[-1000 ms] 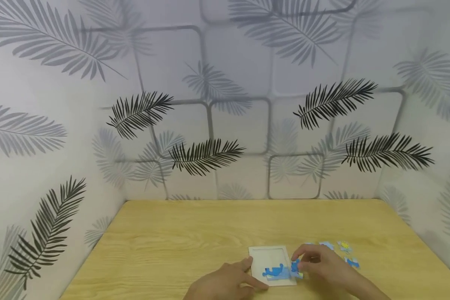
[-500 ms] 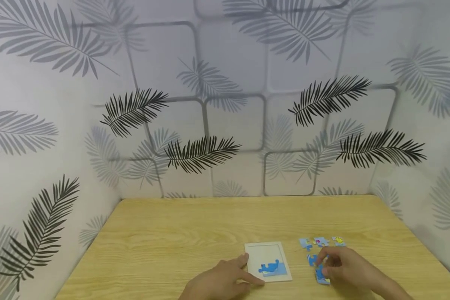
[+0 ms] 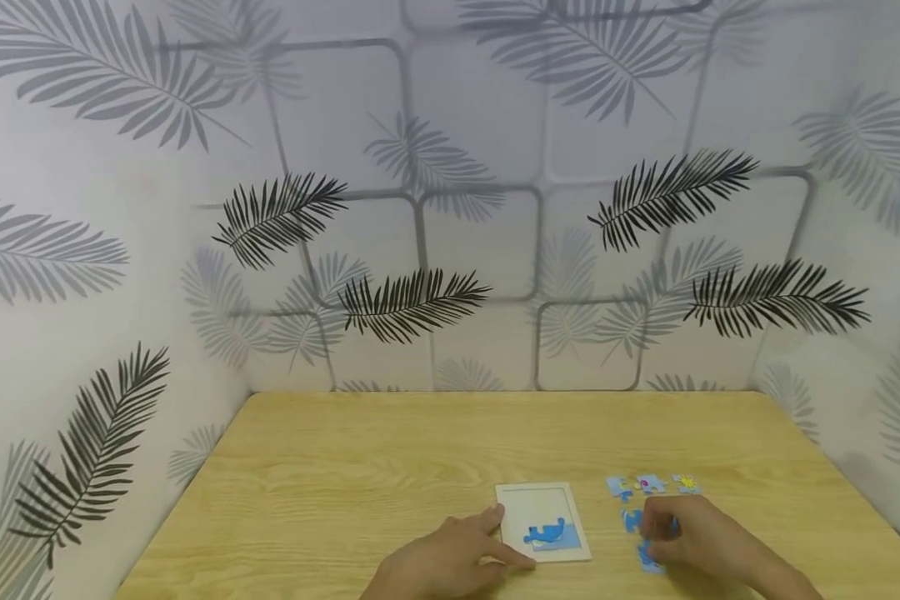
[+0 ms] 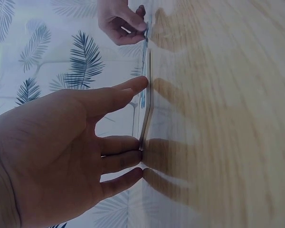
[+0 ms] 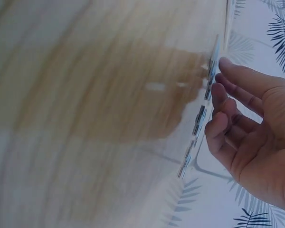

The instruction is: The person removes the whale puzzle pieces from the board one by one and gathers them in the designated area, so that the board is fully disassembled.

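Note:
My left hand (image 3: 450,554) rests at the puzzle tray (image 3: 536,502), its straight fingers touching the left side and near corner. Lying in the lower part of this pale tray are joined blue puzzle pieces (image 3: 547,532). To the right, my right hand (image 3: 693,533) hovers low over loose pieces, thumb at a blue puzzle piece (image 3: 649,558). Its fingers (image 5: 218,122) are loosely bent and apart from the thumb, with nothing between them in the right wrist view. Another blue puzzle piece (image 3: 632,521) lies just beyond; one more is partly hidden behind the right hand.
Farther back lie a light-blue puzzle piece (image 3: 617,487), one with a pink mark (image 3: 651,483) and one with a yellow sun (image 3: 687,482). The wooden table (image 3: 345,467) meets a leaf-patterned wall (image 3: 487,250) at the back.
My right hand has moved right from the tray with a blue puzzle piece, laid it among the loose pieces and loosened its fingers. My left hand stays at the tray.

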A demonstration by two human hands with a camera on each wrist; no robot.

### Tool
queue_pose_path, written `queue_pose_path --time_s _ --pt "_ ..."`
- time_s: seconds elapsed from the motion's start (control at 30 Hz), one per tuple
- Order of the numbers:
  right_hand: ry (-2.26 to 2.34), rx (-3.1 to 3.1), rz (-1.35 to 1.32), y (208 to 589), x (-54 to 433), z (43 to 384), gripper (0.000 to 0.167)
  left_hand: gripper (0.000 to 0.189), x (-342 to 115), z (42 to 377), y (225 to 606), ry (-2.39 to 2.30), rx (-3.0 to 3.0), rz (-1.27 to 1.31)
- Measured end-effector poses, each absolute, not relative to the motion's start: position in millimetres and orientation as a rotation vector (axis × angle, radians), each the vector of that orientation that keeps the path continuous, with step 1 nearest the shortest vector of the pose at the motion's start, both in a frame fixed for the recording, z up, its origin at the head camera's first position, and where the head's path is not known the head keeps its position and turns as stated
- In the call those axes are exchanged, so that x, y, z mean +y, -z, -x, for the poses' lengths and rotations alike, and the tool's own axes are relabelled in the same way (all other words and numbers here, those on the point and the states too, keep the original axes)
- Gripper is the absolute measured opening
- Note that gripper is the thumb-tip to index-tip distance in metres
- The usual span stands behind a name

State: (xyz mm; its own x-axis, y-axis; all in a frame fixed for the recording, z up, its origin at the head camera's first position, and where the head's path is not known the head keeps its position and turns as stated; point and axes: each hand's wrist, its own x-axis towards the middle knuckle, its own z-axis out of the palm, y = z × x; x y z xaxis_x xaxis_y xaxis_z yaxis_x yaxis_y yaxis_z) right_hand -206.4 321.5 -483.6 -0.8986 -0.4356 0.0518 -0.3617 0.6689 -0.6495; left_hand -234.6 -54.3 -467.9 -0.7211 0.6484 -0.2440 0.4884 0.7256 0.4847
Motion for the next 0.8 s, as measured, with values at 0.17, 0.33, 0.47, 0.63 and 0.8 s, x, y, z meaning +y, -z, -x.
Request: queue_pose_path --time_s 0.17,0.33,0.47,0.63,0.8 --pt "1.147 2.815 0.895 484 306 213 0.011 0.032 -54 235 469 -0.541 2.532 -0.878" --pt "1.311 2.657 0.949 481 280 223 0.029 0.032 -54 236 471 -0.528 2.533 -0.909" --pt "1.377 2.513 0.910 478 257 230 0.038 0.031 -54 238 469 -0.518 2.497 -0.911" --pt "1.372 2.424 0.844 481 230 236 0.039 0.031 -55 239 466 -0.505 2.481 -0.941" --pt "1.309 2.476 0.854 484 214 241 0.036 0.031 -57 241 463 -0.525 2.469 -0.940"
